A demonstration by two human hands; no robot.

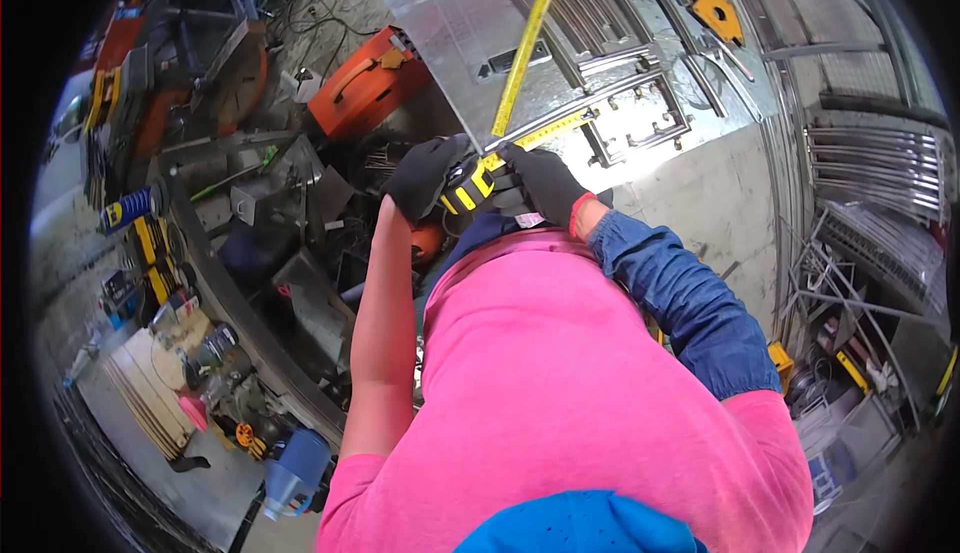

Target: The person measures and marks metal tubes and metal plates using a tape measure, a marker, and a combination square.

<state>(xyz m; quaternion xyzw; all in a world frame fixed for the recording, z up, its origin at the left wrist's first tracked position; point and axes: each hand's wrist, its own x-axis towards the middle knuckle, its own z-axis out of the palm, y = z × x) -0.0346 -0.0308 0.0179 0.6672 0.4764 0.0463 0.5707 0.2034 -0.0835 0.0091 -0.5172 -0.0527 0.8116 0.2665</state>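
Head: two hands [425,181] [545,185] hold one tape measure [472,189].

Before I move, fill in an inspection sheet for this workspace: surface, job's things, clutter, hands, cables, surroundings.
Surface: metal worktop, bright with glare in part; metal bars lie on it.
Job's things: tape measure, its yellow blade drawn out over the worktop.
Clutter: yellow tool on the worktop; blue jug and blue can among mixed items at the picture's left.
Hands: left hand and right hand, in black gloves, hold the tape measure together.
Cables: dark, tangled cables on the floor beyond the orange case.
Surroundings: stacked metal lengths at the picture's right.
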